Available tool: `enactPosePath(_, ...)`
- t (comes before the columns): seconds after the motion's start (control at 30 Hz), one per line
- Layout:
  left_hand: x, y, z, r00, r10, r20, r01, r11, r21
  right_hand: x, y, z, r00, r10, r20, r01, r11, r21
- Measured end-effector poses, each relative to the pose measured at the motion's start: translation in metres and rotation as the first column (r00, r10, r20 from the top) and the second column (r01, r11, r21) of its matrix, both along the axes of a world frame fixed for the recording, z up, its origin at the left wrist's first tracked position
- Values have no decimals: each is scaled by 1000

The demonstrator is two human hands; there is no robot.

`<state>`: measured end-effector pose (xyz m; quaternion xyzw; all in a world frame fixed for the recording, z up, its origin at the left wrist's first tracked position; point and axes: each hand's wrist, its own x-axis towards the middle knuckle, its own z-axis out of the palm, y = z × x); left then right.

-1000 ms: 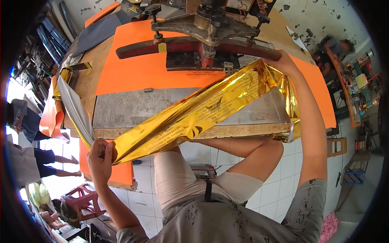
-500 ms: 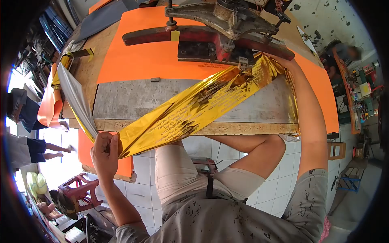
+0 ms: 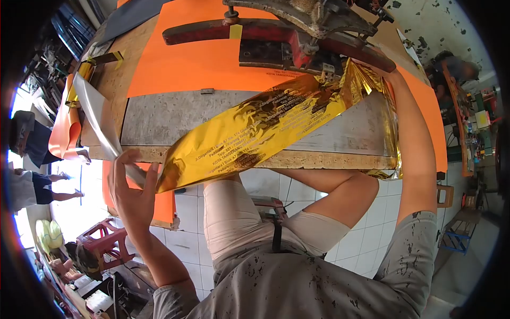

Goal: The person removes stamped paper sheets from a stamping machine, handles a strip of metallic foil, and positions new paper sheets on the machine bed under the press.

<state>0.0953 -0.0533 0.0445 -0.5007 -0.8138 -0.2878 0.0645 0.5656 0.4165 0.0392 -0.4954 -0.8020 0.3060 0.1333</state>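
A crumpled gold foil strip (image 3: 239, 127) with printed text runs slantwise over the grey metal plate (image 3: 170, 114). At its lower left end is my left hand (image 3: 133, 194), its fingers apart, with the foil passing beside or behind them. My right hand (image 3: 381, 65) is at the foil's upper right end, beside the red bar of the press (image 3: 297, 40); its fingers are mostly hidden behind the bar and foil. The foil's silvery underside (image 3: 98, 117) trails to a gold roll (image 3: 79, 80) at the left.
Orange sheets (image 3: 180, 58) lie under and behind the press. A dark sheet (image 3: 133, 18) is at the back left. Other people (image 3: 32, 135) stand at the far left, and one person (image 3: 451, 72) is at the right. A red stool (image 3: 106, 244) stands on the floor.
My left hand has opened from its pinch on the foil. The foil's left part now bows more loosely. The press appears higher and farther right in view, with my right hand still beside it.
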Motion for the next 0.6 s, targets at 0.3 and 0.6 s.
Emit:
enactPosePath(0.3,120,79,-7,730,-683,17,683,729,-55,12,30,-15,988,9,157,-16,999,47)
enactPosePath(0.6,172,67,-34,698,-714,50,714,690,-117,4,14,-10,989,106,-106,-110,993,-34)
